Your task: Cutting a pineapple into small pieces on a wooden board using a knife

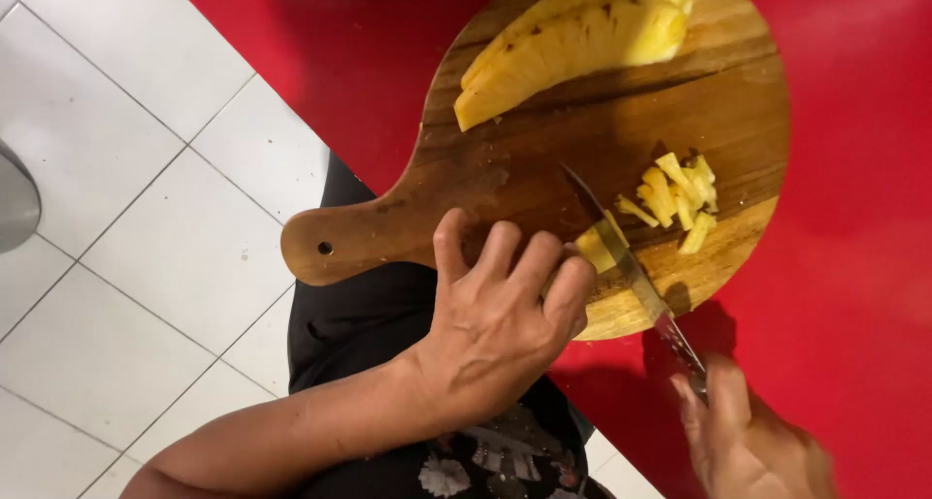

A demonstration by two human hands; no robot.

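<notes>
Fingers [544, 276] of the left hand [495, 329] clamp a pineapple strip [594, 249] on the wooden board [544, 159], right hand [748, 446] gripping the knife [631, 266]; a few cut chunks [678, 200] lie beyond the blade, two long wedges [573, 43] at the board's far edge remain uncut.

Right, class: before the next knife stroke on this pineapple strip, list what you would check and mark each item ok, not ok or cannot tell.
1. Left hand steadies the pineapple strip, fingers curled: ok.
2. Fingertips stand apart from the knife blade: cannot tell, they look very close.
3. Right hand grips the knife handle: ok, though partly out of frame.
4. Cutting board lies fully on the red counter: not ok, its handle overhangs the edge.
5. Cut pieces lie clear of the blade: ok.
6. Uncut pineapple wedges sit away from the cut: ok.
</notes>
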